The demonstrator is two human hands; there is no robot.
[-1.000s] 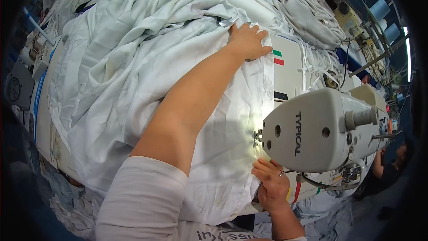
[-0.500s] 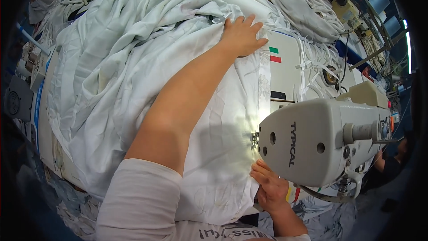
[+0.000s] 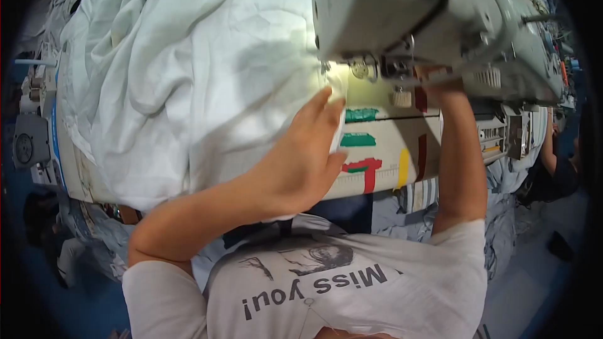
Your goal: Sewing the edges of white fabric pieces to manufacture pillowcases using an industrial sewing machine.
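Note:
A wide white cloth (image 3: 220, 97) covers the bed of a sewing machine (image 3: 377, 6) on its left side, its edge running under the lit needle area. My left hand (image 3: 311, 150) lies on the cloth just on the near side of the presser foot (image 3: 325, 68), fingers stretched out and thumb apart beside the cloth's edge. Beneath the machine's arm, my right hand (image 3: 440, 78) reaches in past a knob. Its fingers are mostly hidden by the machine, so what they touch does not show.
Green, red and yellow tape strips (image 3: 358, 139) mark the table top (image 3: 389, 176) right of the cloth. At the far left stands a grey box with a round grille (image 3: 25, 147). Cloth heaps (image 3: 496, 213) lie low at the right, where another person's arm (image 3: 549, 144) shows.
The view has shifted toward my body. My left hand has come back from the cloth's far side to near the needle. My right hand has left the cloth's edge and gone under the machine's arm.

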